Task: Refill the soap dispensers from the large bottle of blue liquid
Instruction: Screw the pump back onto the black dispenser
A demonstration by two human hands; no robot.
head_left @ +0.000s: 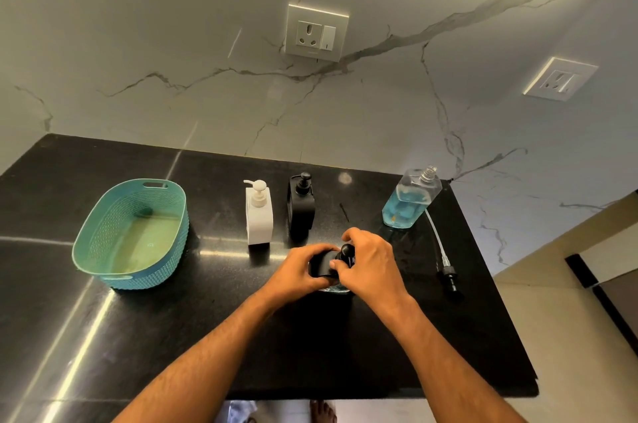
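on the worktop [103, 336] a basket [131, 232] sits at the left. right of it two dispensers stand side by side, near the middle: one [259, 215] on the left, the other [301, 205] just beside it on the right. in front of that pair both hands, left [303, 274] and right [371, 263], close around a third dispenser [322, 265]. the big bottle [411, 198] stands far right near the wall [172, 42], with a loose pump [443, 260] lying before it. two sockets [316, 32] sit on the wall behind.
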